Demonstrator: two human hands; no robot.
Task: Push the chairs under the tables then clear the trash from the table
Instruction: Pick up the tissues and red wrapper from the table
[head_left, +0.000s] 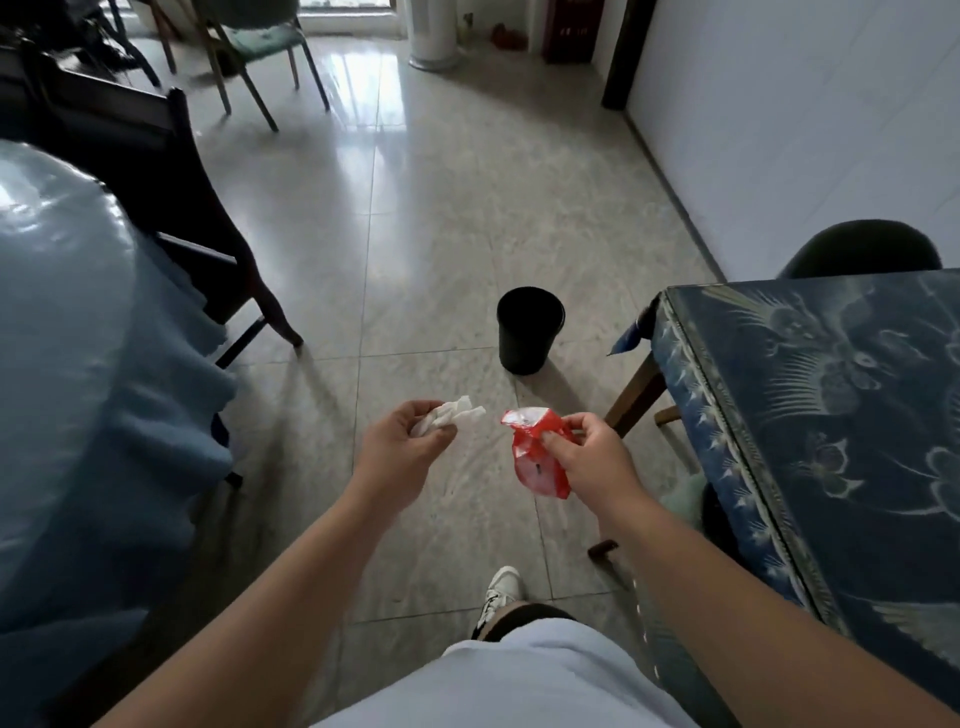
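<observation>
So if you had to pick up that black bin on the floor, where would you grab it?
Probably by the rim. The black bin stands upright and open-topped on the tiled floor, free of the table beside it. I would reach down from above and hook fingers over the near edge. Both hands are busy now: the left hand holds a tissue, the right hand a red wrapper.

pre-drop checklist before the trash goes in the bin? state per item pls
1. Left hand grips white tissue: ok.
2. Right hand pinches red wrapper: ok.
3. Black bin upright, mouth open: ok.
4. Hands over the bin: not ok, it stands farther ahead on the floor.
5. Floor path to the bin free: ok.
6. Room left inside the bin: cannot tell, interior dark.
</observation>
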